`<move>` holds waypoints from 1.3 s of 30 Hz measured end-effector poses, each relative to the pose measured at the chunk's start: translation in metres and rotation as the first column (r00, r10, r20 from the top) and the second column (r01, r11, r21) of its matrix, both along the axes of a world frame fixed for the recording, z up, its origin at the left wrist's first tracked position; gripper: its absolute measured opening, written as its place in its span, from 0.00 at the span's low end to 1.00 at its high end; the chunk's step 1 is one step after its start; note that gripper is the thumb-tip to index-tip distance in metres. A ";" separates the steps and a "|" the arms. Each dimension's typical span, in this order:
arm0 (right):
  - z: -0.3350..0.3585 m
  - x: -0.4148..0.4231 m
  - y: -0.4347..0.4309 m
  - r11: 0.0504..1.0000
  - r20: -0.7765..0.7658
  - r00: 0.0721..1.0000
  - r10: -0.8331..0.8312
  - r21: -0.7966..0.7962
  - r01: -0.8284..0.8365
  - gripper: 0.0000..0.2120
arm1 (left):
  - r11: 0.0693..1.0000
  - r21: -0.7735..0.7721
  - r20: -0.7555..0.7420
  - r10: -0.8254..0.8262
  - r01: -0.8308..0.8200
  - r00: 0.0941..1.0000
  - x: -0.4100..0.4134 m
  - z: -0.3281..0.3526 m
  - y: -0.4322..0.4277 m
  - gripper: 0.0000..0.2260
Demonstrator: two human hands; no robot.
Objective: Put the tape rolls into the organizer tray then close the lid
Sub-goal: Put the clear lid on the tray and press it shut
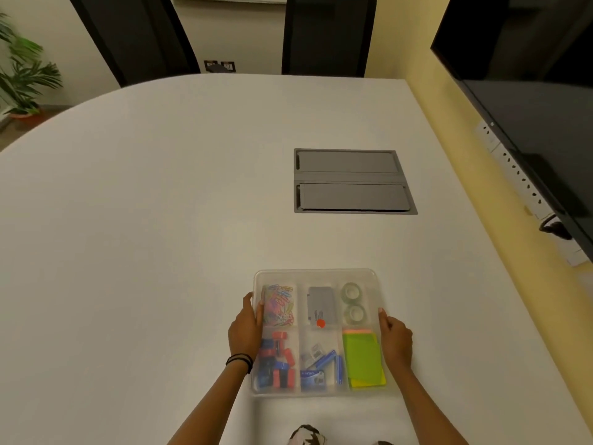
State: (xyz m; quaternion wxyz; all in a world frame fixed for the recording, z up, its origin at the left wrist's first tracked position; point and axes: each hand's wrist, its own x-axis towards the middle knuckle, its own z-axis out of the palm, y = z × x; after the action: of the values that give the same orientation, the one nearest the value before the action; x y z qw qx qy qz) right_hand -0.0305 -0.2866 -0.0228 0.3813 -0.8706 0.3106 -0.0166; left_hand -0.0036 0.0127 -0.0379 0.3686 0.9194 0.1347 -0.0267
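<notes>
A clear plastic organizer tray [316, 275] lies on the white table near the front edge, with its translucent lid lying flat over it. Two clear tape rolls [352, 302] sit one behind the other in the far right compartment, seen through the lid. My left hand [245, 330] grips the tray's left edge, thumb on top of the lid. My right hand [396, 342] holds the right edge the same way. Other compartments hold coloured paper clips, a grey stapler, red and blue sharpeners, blue staple boxes and green sticky notes.
A grey cable hatch [353, 181] is set flush in the table beyond the tray. A large dark screen [529, 107] hangs on the right wall. Two dark chairs [327, 36] stand at the far end, and a potted plant [22, 69] stands at the left.
</notes>
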 end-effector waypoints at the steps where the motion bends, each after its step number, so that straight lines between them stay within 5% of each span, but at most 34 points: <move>1: -0.001 0.002 -0.002 1.000 -0.008 1.000 -0.009 -0.002 0.009 0.26 | 1.000 0.016 -0.011 -0.008 0.008 1.000 -0.002 -0.001 -0.002 0.17; 7: -0.004 0.007 -0.012 0.996 -0.009 0.997 -0.082 -0.048 0.081 0.26 | 1.000 0.004 -0.046 -0.031 0.031 0.998 -0.025 -0.006 -0.012 0.13; 9: 0.017 -0.017 0.005 0.997 -0.001 0.999 0.047 -0.063 -0.047 0.26 | 0.997 -0.016 -0.012 0.081 -0.081 0.997 -0.084 0.003 -0.002 0.13; 20: 0.004 -0.044 0.008 0.962 -0.109 0.987 0.122 -0.232 -0.144 0.18 | 0.990 -0.088 -0.020 0.109 -0.110 0.994 -0.079 0.000 -0.004 0.13; 35: 0.004 -0.077 0.013 0.981 -0.030 0.999 0.013 -0.191 -0.019 0.16 | 0.994 -0.067 0.005 0.084 -0.083 0.996 -0.080 -0.002 -0.006 0.14; 39: 0.004 -0.077 0.014 0.979 -0.038 0.999 0.011 -0.201 -0.018 0.16 | 0.994 0.105 0.042 0.024 -0.028 0.999 -0.077 0.004 -0.006 0.14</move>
State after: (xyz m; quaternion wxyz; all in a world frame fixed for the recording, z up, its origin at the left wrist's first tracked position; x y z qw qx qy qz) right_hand -0.1077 -0.2727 -0.0188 0.2855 -0.9071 0.3079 -0.0292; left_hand -0.0809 0.0071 -0.0342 0.3226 0.9360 0.1405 0.0037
